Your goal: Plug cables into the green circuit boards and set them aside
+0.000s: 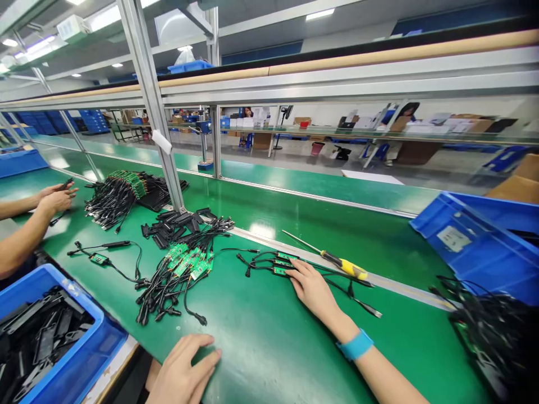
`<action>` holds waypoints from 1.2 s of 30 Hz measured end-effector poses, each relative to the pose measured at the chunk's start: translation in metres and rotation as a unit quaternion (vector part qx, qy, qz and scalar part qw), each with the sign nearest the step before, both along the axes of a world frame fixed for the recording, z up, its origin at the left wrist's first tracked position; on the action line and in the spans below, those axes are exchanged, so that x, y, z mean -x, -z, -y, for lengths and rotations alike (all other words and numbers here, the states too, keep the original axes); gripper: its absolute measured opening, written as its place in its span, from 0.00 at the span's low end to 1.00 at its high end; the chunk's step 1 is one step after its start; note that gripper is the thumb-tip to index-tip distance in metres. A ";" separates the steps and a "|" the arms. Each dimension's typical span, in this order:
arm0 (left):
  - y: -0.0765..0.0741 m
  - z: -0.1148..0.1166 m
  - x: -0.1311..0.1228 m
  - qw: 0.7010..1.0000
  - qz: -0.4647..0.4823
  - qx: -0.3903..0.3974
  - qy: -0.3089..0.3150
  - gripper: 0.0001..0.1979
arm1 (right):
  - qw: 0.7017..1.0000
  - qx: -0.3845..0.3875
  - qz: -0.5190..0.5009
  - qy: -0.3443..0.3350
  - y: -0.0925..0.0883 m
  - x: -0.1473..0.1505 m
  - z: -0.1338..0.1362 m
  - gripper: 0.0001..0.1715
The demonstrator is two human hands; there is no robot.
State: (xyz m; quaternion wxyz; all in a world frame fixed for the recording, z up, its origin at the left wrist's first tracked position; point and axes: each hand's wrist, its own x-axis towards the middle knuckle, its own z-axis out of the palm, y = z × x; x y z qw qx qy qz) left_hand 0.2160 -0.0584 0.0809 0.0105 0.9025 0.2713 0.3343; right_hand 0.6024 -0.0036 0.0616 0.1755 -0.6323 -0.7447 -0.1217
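Surface (256, 325): green
Floor (297, 156): twelve o'clock
Edge: bin (90, 348), eight o'clock
Free: six o'clock
Left hand (183, 365): fingers apart
Right hand (315, 290): outstretched on boards (281, 270)

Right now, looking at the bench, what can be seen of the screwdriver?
The screwdriver has a long, thin, metal-looking shaft and a yellow-and-black handle that looks like plastic. It lies slantwise on the green table, tip pointing left and away from the viewer, handle over the pale strip. No hand holds it; the right hand rests nearer the viewer. Black cables run beside the handle; any contact is unclear.
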 end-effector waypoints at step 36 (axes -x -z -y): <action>-0.052 -0.162 0.036 0.923 0.042 0.291 -0.250 0.12 | 0.531 0.227 -0.803 -0.150 -0.070 0.178 0.027 0.23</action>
